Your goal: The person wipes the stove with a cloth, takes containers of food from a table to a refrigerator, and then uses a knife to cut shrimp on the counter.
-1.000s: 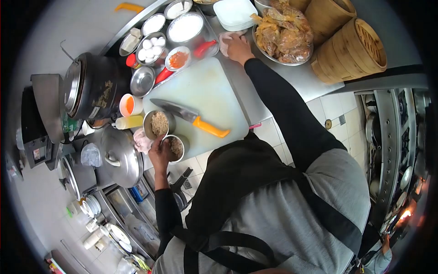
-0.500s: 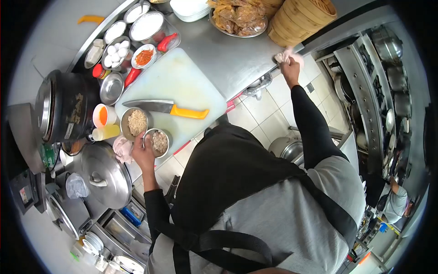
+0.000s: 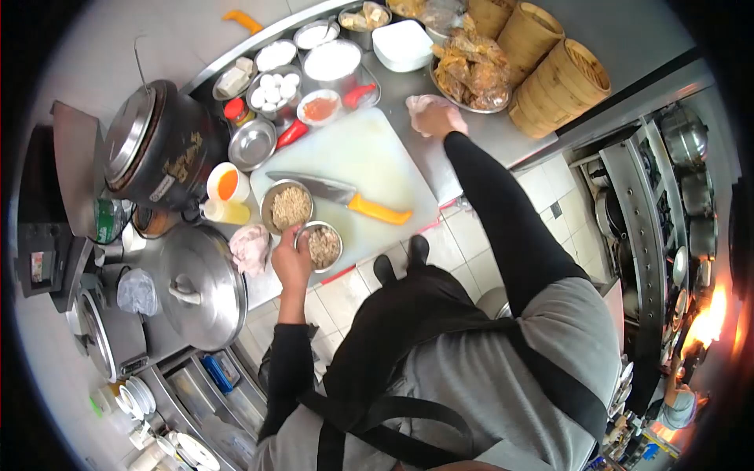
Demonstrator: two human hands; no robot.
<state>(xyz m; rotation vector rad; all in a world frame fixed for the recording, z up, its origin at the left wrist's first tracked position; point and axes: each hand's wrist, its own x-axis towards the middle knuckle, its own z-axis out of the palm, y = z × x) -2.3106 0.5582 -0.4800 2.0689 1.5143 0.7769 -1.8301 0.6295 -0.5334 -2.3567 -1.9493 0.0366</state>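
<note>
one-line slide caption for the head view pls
Left hand grips a metal bowl by its rim; right hand presses a pink cloth on the counter.

Two own hands: one left hand (image 3: 291, 257), one right hand (image 3: 441, 120). Two cloths (image 3: 250, 250). Two cups (image 3: 266, 212) of crumbs; one orange-filled cup (image 3: 243, 188). One board (image 3: 381, 157), one knife (image 3: 318, 186); two yellow handles (image 3: 380, 210), the knife's included. One bottle (image 3: 228, 212), one red-capped jar (image 3: 236, 111), one cooker (image 3: 177, 141), one large lid (image 3: 212, 275). Three bowls (image 3: 339, 85) of white stuff; one of eggs (image 3: 272, 91), too heaped to count. One dish stack (image 3: 402, 43). Three steamer stacks (image 3: 550, 90). Two boots (image 3: 419, 250).
</note>
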